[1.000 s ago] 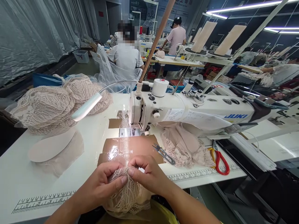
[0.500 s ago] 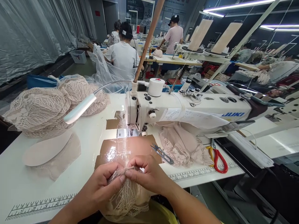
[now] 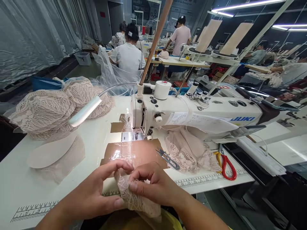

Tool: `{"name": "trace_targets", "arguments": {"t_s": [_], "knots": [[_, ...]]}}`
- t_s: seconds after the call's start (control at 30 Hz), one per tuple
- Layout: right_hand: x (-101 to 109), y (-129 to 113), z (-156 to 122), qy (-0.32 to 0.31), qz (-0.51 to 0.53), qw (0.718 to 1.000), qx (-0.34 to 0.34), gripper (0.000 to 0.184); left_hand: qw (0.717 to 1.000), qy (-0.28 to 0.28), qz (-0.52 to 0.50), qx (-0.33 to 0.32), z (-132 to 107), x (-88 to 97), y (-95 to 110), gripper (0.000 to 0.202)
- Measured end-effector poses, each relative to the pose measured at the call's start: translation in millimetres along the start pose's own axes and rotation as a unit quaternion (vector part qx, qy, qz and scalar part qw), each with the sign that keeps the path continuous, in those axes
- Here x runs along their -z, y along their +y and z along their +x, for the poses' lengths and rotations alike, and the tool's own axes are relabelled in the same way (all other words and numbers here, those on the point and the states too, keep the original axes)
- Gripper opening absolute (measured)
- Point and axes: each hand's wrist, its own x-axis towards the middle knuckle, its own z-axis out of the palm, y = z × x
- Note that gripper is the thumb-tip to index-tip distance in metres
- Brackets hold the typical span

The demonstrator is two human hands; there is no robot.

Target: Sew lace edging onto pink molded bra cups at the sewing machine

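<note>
A beige lace piece [image 3: 137, 199], folded and bunched, hangs at the table's front edge above my lap. My right hand [image 3: 157, 182] pinches its upper edge between thumb and curled fingers. On the lace's left side, my left hand [image 3: 97, 185] has its thumb and fingers spread wide apart. Its fingertips are close to the top of the lace; whether they touch it I cannot tell. Behind both hands lies a brown taped patch [image 3: 144, 150] on the table, in front of the lit needle area of a white sewing machine [image 3: 177, 107].
Thread snips [image 3: 169, 159] and red-handled scissors [image 3: 229, 167] lie to the right, beside more lace pieces [image 3: 187, 150]. At the left are stacked lace cups [image 3: 45, 111] and an oval pad [image 3: 52, 151] on fabric. A lamp [image 3: 85, 111] reaches over the table. Co-workers sit and stand beyond.
My left hand has let go of the lace and spread its thumb and fingers. The lace has turned and folded narrower in my right hand, which keeps its pinch. The view has shifted slightly.
</note>
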Motion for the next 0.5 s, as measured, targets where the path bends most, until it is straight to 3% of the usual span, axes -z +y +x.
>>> {"name": "trace_targets", "arguments": {"t_s": [0.1,0.23,0.4,0.5], "knots": [[-3,-9,0,0.02,-0.051,0.997,0.051,0.011,0.998,-0.019,-0.057,0.019,13,-11.6,6,0.023],[0,-12,0,0.056,-0.102,0.991,0.061,0.008,0.99,-0.027,-0.135,0.027,19,-18.5,2,0.025],[3,-2,4,0.074,-0.085,0.993,0.03,0.009,0.983,0.044,-0.178,0.035,20,-30.3,2,0.029],[5,10,11,0.059,0.003,0.998,-0.027,0.014,0.945,0.111,-0.295,0.085,26,-42.4,1,0.033]]}}
